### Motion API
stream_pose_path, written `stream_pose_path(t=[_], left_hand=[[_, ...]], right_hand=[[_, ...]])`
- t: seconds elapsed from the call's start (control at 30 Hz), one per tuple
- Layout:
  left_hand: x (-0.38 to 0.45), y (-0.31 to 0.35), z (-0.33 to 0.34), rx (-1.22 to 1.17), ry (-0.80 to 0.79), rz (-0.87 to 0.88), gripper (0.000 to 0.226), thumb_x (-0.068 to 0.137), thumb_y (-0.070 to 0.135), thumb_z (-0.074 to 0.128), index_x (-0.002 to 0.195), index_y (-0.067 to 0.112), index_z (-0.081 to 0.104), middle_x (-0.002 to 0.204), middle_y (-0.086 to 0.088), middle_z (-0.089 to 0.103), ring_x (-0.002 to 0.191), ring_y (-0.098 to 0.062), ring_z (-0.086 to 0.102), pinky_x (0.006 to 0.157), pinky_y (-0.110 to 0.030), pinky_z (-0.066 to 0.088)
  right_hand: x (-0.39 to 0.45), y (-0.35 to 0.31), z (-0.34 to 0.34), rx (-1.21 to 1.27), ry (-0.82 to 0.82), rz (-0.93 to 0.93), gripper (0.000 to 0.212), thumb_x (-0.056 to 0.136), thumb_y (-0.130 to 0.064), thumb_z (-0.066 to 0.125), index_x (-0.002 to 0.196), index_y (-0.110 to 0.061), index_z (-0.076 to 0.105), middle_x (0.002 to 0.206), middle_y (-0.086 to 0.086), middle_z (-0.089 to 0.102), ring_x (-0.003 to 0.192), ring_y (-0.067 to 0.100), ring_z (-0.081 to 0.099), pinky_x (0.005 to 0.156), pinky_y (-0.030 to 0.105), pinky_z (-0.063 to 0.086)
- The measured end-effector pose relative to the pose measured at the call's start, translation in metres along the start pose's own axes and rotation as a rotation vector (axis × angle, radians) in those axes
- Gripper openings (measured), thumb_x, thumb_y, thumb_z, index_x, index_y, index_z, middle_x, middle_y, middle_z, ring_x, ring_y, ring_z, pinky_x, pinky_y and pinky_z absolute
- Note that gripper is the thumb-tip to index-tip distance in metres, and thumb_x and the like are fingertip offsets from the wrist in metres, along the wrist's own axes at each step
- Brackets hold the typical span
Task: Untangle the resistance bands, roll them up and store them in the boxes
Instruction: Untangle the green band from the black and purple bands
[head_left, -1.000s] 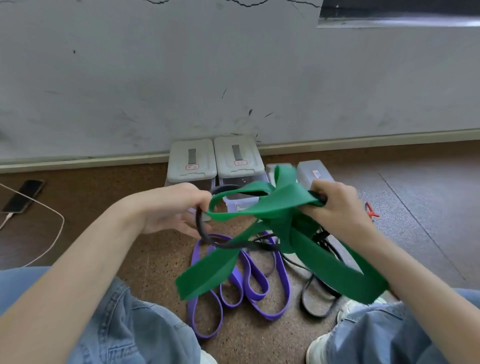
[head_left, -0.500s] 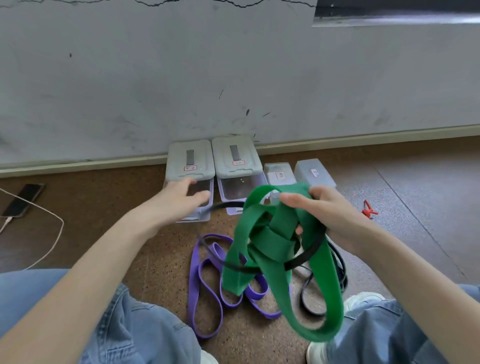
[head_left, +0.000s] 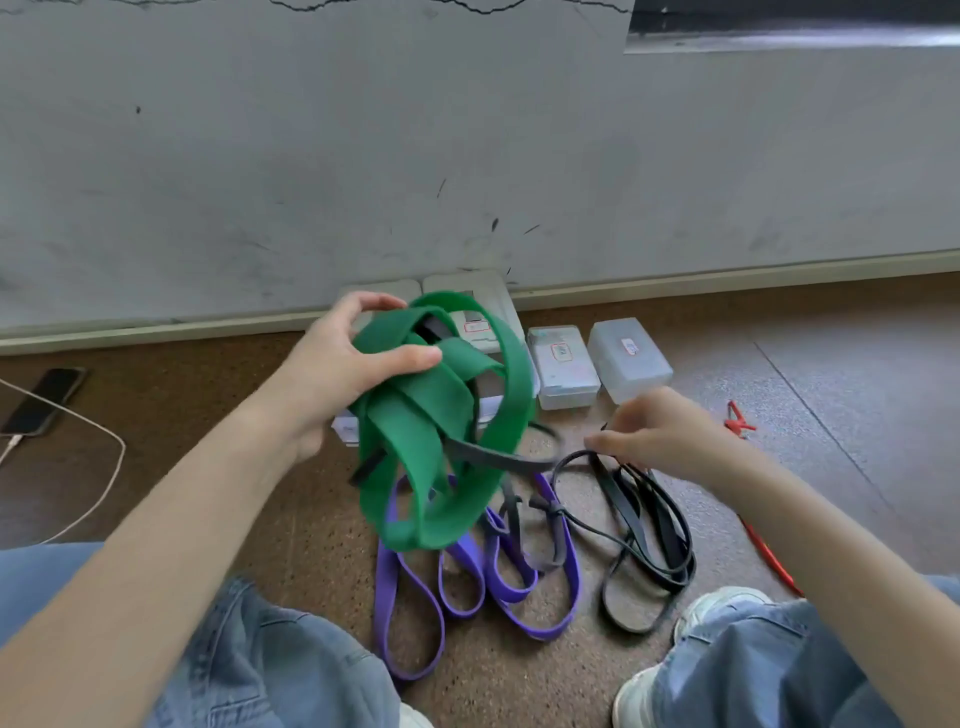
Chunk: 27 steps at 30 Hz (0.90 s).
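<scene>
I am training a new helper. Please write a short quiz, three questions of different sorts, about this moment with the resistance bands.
1. True or false: the left hand grips the green band.
2. Which band lies flat on the floor, touched by neither hand? A) purple band B) green C) none
3. Fill in: the right hand reaches down to the thin ___ band.

Key: 1 true; 2 A; 3 black.
</scene>
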<state>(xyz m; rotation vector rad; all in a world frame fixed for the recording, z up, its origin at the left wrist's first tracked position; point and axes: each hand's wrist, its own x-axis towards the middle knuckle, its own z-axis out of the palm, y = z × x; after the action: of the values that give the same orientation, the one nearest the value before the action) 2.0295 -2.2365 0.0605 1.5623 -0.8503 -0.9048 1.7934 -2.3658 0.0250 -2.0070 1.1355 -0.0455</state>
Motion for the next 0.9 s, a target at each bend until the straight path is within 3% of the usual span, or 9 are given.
stream_pose_path(t=[0.1,0.2,0.3,0.43,0.53,0.63,0.7,0.8,0.9], left_hand=[[-0.007,0.006,0.006,-0.039,0.021,-0.028,0.065,0.048,0.023,0.081,0.109,0.025,0.058,0.096,0.001,0.067,0.068,-0.009,0.07,0.051,-0.021,0.053],[-0.014,0.008,0.019,-0.068,-0.082,-0.08,0.065,0.049,0.018,0.082,0.11,0.023,0.059,0.098,-0.005,0.069,0.074,-0.019,0.072,0.056,-0.026,0.055],[-0.015,0.007,0.029,-0.242,-0.088,-0.132,0.059,0.059,0.013,0.076,0.115,0.016,0.057,0.09,-0.004,0.073,0.07,-0.017,0.071,0.053,-0.024,0.054],[-0.017,0.006,0.041,-0.321,-0.091,-0.219,0.04,0.08,0.001,0.063,0.117,0.013,0.055,0.088,-0.009,0.07,0.062,-0.014,0.069,0.049,-0.022,0.052],[-0.015,0.007,0.043,-0.244,-0.069,-0.202,0.035,0.083,-0.002,0.06,0.114,0.014,0.056,0.094,-0.011,0.067,0.065,-0.016,0.068,0.053,-0.024,0.056],[-0.007,0.008,0.029,0.0,0.041,-0.081,0.032,0.082,-0.004,0.059,0.106,0.017,0.06,0.101,-0.008,0.064,0.082,-0.018,0.064,0.075,-0.031,0.056],[-0.004,0.008,0.019,0.092,0.087,-0.012,0.029,0.081,-0.004,0.058,0.097,0.021,0.061,0.098,-0.006,0.063,0.081,-0.017,0.061,0.07,-0.027,0.055],[-0.002,0.005,0.015,0.381,0.099,0.063,0.022,0.081,0.005,0.061,0.092,0.024,0.06,0.091,0.002,0.063,0.072,-0.013,0.059,0.065,-0.025,0.052],[-0.003,0.004,0.018,0.182,0.025,-0.131,0.017,0.085,0.002,0.052,0.093,0.016,0.059,0.093,-0.007,0.063,0.077,-0.018,0.06,0.07,-0.027,0.05]], right_hand=[[-0.005,-0.016,0.011,0.155,0.165,-0.275,0.022,0.079,-0.034,0.067,0.096,-0.022,0.062,0.094,-0.009,0.064,0.084,0.004,0.063,0.07,0.018,0.053],[-0.012,-0.035,0.028,0.162,0.074,-0.561,0.042,0.072,-0.044,0.067,0.109,-0.029,0.053,0.115,-0.011,0.054,0.102,-0.001,0.056,0.083,0.017,0.052],[-0.016,-0.039,0.048,0.188,-0.002,-0.516,0.067,0.063,-0.059,0.068,0.117,-0.03,0.041,0.121,-0.009,0.044,0.105,0.0,0.051,0.082,0.016,0.051],[-0.015,-0.032,0.063,-0.02,0.211,-0.485,0.075,0.062,-0.056,0.075,0.115,-0.026,0.03,0.112,-0.009,0.035,0.092,-0.001,0.043,0.07,0.009,0.039],[-0.014,-0.032,0.062,-0.065,0.306,-0.491,0.065,0.061,-0.054,0.075,0.106,-0.029,0.036,0.105,-0.011,0.042,0.076,-0.002,0.044,0.062,0.01,0.036],[-0.01,-0.026,0.043,-0.052,0.33,-0.443,0.043,0.066,-0.041,0.076,0.099,-0.023,0.054,0.093,-0.009,0.06,0.076,-0.001,0.056,0.067,0.02,0.049],[-0.007,-0.02,0.026,-0.017,0.362,-0.371,0.023,0.072,-0.027,0.076,0.089,-0.022,0.062,0.078,-0.008,0.065,0.07,0.009,0.062,0.064,0.028,0.054],[-0.003,-0.017,0.015,-0.061,0.428,-0.374,0.014,0.074,-0.023,0.072,0.078,-0.024,0.059,0.065,-0.013,0.057,0.058,0.002,0.053,0.051,0.017,0.04],[-0.002,-0.016,0.01,0.001,0.276,-0.376,0.023,0.078,-0.026,0.07,0.098,-0.024,0.059,0.083,-0.013,0.06,0.074,0.006,0.057,0.063,0.011,0.043]])
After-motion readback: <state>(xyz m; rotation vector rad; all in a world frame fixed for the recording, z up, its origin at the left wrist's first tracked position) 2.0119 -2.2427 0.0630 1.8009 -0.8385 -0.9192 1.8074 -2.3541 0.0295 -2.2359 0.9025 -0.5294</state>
